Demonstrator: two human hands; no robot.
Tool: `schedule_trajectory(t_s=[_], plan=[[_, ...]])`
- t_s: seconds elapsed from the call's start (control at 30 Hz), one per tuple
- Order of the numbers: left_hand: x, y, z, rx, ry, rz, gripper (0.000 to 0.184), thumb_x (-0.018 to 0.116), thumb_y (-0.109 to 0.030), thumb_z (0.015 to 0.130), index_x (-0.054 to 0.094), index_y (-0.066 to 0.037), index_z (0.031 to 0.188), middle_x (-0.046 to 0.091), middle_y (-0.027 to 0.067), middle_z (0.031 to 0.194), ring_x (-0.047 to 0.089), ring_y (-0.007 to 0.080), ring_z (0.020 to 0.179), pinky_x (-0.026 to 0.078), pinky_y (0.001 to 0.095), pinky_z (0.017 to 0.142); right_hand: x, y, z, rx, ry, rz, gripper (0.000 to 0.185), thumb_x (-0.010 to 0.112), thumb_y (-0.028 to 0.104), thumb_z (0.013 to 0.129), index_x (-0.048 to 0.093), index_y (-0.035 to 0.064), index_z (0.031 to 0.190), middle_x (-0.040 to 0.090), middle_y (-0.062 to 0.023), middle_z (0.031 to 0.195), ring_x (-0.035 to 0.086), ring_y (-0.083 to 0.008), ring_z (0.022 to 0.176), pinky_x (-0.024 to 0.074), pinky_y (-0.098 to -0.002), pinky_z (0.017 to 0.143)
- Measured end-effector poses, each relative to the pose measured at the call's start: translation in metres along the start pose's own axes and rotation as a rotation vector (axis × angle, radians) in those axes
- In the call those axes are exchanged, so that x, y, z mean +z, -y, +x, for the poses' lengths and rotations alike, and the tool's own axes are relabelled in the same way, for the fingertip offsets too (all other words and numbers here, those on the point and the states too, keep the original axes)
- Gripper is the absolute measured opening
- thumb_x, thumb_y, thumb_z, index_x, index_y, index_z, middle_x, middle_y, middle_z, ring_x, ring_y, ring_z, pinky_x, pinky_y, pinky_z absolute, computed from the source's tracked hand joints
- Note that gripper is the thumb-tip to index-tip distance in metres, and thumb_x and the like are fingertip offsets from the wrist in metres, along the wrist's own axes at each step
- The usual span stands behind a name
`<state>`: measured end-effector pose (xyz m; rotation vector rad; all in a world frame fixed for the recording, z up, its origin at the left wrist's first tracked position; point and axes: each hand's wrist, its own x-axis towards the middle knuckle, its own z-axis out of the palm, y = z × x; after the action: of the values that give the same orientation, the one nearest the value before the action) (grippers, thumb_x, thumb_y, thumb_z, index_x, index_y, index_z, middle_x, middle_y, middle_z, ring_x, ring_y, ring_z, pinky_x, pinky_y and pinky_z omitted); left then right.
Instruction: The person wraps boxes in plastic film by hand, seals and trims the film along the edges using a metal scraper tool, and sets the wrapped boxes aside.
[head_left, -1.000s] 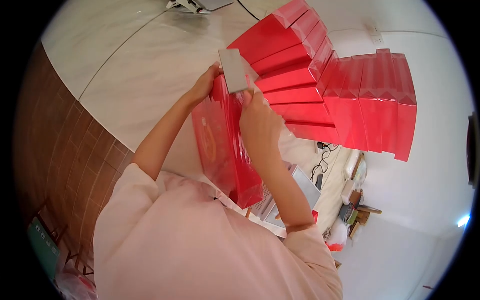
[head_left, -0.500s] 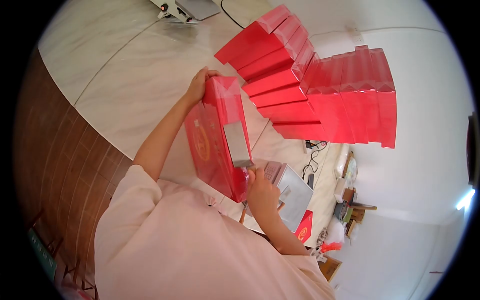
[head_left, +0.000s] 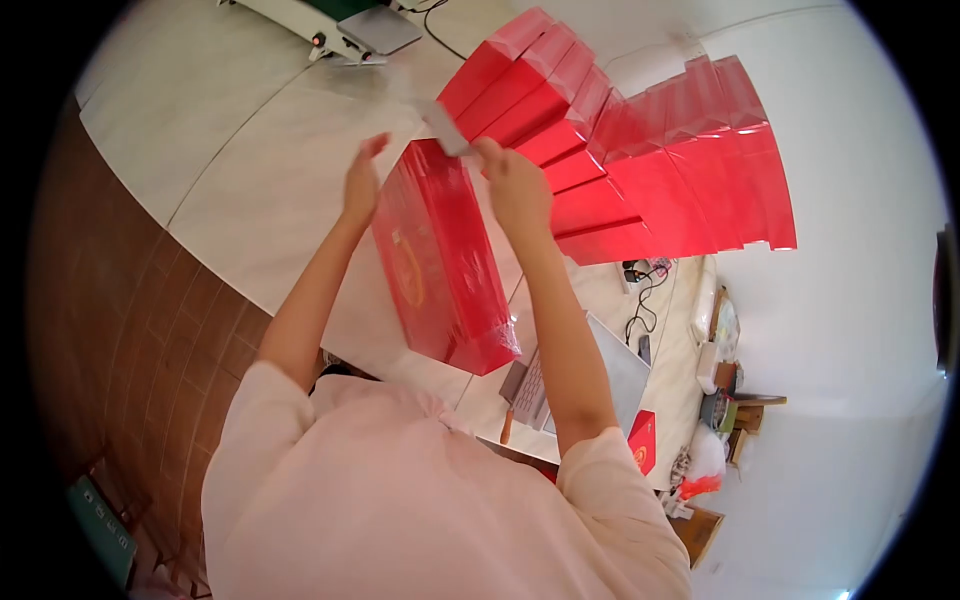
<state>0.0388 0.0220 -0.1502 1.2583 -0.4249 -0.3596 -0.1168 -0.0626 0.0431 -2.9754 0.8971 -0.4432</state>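
Observation:
A red box (head_left: 462,250) with a gold emblem stands on its side on the table in front of me, covered in shiny clear film. My right hand (head_left: 520,195) is closed around a flat, pale metal scraper (head_left: 443,128), which is blurred by motion at the far top end of the box. Beside the box's upper left edge is my left hand (head_left: 362,185), fingers stretched out and holding nothing. Whether the left palm touches the film I cannot tell.
Rows of film-wrapped red boxes (head_left: 680,180) stand behind on the right. A laptop (head_left: 620,365), an orange handle (head_left: 506,427) and a red packet (head_left: 643,442) lie to the near right. Black cables (head_left: 645,310) run near the wall. A white-framed machine (head_left: 300,25) stands at the far left.
My right hand has swept the scraper from the box's near end up to its far end. My left hand has come off the far top corner and moved down along the left side.

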Motion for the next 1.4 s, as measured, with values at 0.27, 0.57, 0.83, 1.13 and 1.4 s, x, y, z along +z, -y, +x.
schedule_trajectory(t_s=[0.27,0.57,0.83,1.13,1.4], plan=[[0.034,-0.237,-0.194,0.368,0.265,-0.378,0.019,0.039,-0.020,0.101,0.051,-0.007,0.096,0.053,0.0029,0.084,0.049,0.0152,0.075,0.041,0.0335,0.065,0.016,-0.223,-0.251,1.127,-0.380,0.590,0.052,0.049,0.045,0.098,0.063,-0.0044,0.089,0.054,-0.0090,0.062,0.055,-0.0184,0.055,0.0439,-0.0359,0.050],[0.089,-0.317,-0.319,0.398,0.902,-1.188,0.018,0.067,-0.013,0.091,0.067,-0.015,0.109,0.058,0.0024,0.112,0.060,0.0166,0.100,0.054,0.0277,0.088,0.041,-0.304,-0.521,1.453,-0.210,0.009,0.066,0.037,0.057,0.098,0.063,-0.0037,0.093,0.066,-0.0289,0.095,0.062,-0.0476,0.093,0.0457,-0.0553,0.081],[0.125,-0.315,-0.360,0.356,0.915,-1.160,0.013,0.067,-0.007,0.089,0.066,-0.013,0.100,0.058,0.0007,0.106,0.060,0.0152,0.096,0.054,0.0276,0.079,0.056,-0.264,-0.475,1.276,-0.146,-0.255,0.051,0.057,0.036,0.093,0.051,-0.0048,0.123,0.060,-0.0237,0.119,0.054,-0.0423,0.112,0.0418,-0.0485,0.093],[0.082,-0.342,-0.349,0.423,0.650,-1.035,0.017,0.064,-0.008,0.093,0.067,-0.015,0.108,0.060,0.0012,0.106,0.060,0.0151,0.101,0.049,0.0276,0.086,0.004,-0.010,-0.274,0.230,-0.326,0.611,0.093,0.087,0.027,0.066,0.039,0.0012,0.141,0.044,-0.0214,0.136,0.044,-0.0400,0.123,0.0397,-0.0483,0.100],[-0.006,-0.316,-0.223,0.621,0.531,-0.593,0.014,0.053,-0.015,0.097,0.064,-0.007,0.101,0.061,0.0074,0.103,0.057,0.0192,0.098,0.044,0.0317,0.090,0.023,0.022,-0.203,0.211,-0.131,0.353,0.091,0.083,0.030,0.069,0.039,0.0087,0.145,0.051,-0.0206,0.117,0.056,-0.0366,0.100,0.0481,-0.0437,0.084]])
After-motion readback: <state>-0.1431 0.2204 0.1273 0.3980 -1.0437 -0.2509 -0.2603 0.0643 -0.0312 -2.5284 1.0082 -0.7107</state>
